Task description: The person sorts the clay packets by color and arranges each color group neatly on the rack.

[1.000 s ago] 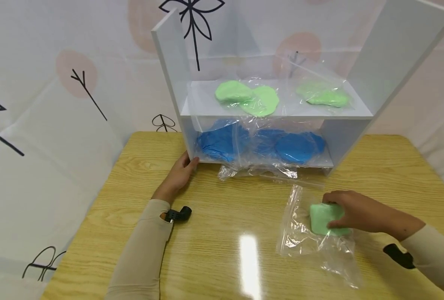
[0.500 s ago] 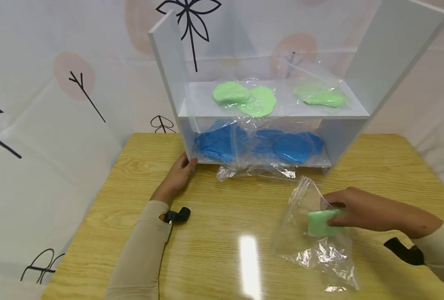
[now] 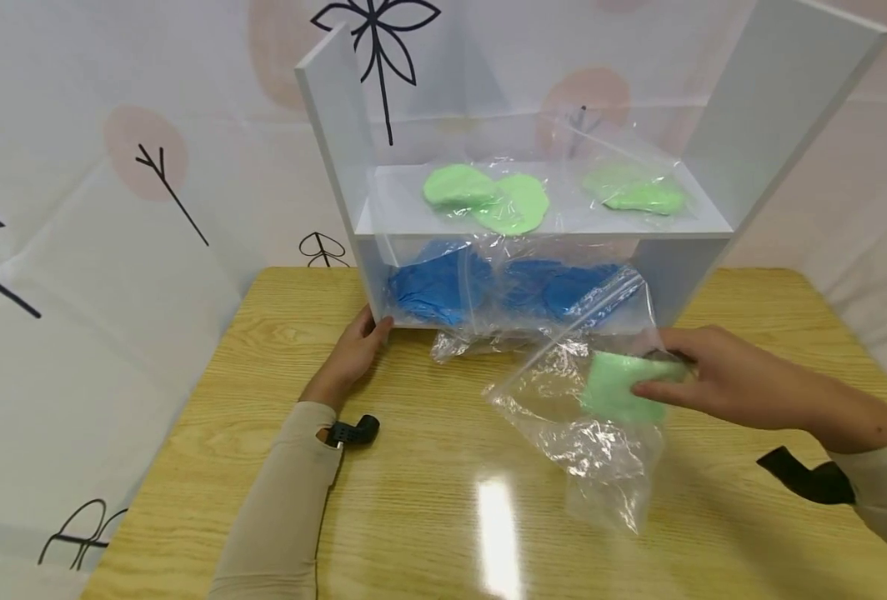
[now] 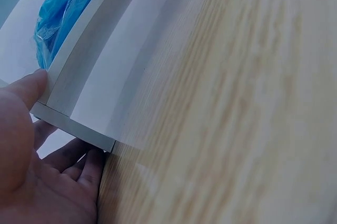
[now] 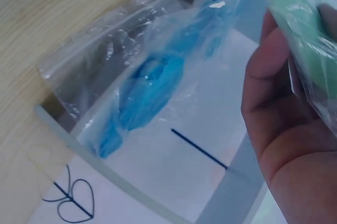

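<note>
My right hand point(image 3: 721, 379) holds a clear zip bag point(image 3: 601, 450) with a flat pale green piece point(image 3: 616, 385) inside, thumb on the near face. The bag hangs above the table, its zip edge overlapping the lower shelf's front in the head view. What the green piece is, I cannot tell. At the lower left corner of a white shelf unit point(image 3: 338, 125), my left hand point(image 3: 355, 350) grips the side panel. In the left wrist view its thumb point(image 4: 34, 84) lies on the front edge and the fingers go behind the panel.
Bagged light green pieces point(image 3: 514, 204) lie on the upper shelf. The lower shelf bears bagged crumpled blue items point(image 3: 443, 283), their clear plastic point(image 3: 473, 343) hanging past the front edge. The wooden table point(image 3: 413, 500) meets a patterned cloth backdrop point(image 3: 188, 100).
My right hand has lifted the zip bag with the green piece off the table and moved it forward and slightly left, towards the shelf unit. The left hand keeps its place.
</note>
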Available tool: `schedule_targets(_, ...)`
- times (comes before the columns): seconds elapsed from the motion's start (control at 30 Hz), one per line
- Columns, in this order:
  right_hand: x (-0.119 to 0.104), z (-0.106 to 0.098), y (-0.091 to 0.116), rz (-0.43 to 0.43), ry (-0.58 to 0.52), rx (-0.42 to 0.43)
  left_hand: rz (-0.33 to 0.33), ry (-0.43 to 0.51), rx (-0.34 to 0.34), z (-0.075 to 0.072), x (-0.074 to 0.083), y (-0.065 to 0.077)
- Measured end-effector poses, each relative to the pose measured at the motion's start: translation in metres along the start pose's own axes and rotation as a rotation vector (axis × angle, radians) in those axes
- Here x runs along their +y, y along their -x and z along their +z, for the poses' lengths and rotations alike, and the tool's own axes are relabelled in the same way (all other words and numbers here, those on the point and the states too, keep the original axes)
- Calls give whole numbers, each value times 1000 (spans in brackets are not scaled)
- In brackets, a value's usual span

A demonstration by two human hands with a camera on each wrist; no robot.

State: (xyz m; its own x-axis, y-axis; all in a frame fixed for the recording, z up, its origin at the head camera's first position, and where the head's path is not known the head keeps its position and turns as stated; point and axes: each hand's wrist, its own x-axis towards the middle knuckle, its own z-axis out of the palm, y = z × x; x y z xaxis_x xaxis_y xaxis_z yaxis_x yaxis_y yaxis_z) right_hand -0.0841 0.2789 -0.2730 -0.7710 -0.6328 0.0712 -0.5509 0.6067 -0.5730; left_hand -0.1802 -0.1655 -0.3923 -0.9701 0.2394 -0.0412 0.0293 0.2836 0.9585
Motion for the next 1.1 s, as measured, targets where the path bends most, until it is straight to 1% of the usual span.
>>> schedule_targets(0.07, -5, -2, -4, -6, 25, 50, 7, -5, -1, 0, -1, 0)
schedule_targets(0.13, -10, -5, -7, -10, 26, 79, 9, -8, 0, 0, -1, -1)
schedule_targets(0.3, -17, -10, -14, 0, -28, 110, 2, -3, 5, 0, -2, -1)
schedule_targets(0.43, -22, -14, -20, 7, -40, 142, -4, 6, 1, 0, -1, 0)
schedule_targets(0.6, -28, -22, -30, 44, -61, 196, -9, 1, -2, -1, -1, 0)
schedule_targets(0.7, -32, -29, -40, 30, -88, 245, -8, -3, -3, -1, 0, 1)
schedule_targets(0.83, -42, -40, -57, 63, -75, 341, -2, -5, -5, -1, 0, 2)
schedule_targets(0.93, -47, -49, -70, 113, -64, 408, 1, -2, -2, -1, 0, 2)
schedule_targets(1.1, -44, -60, -89, 111, -84, 476, -21, 14, 4, 0, 1, 1)
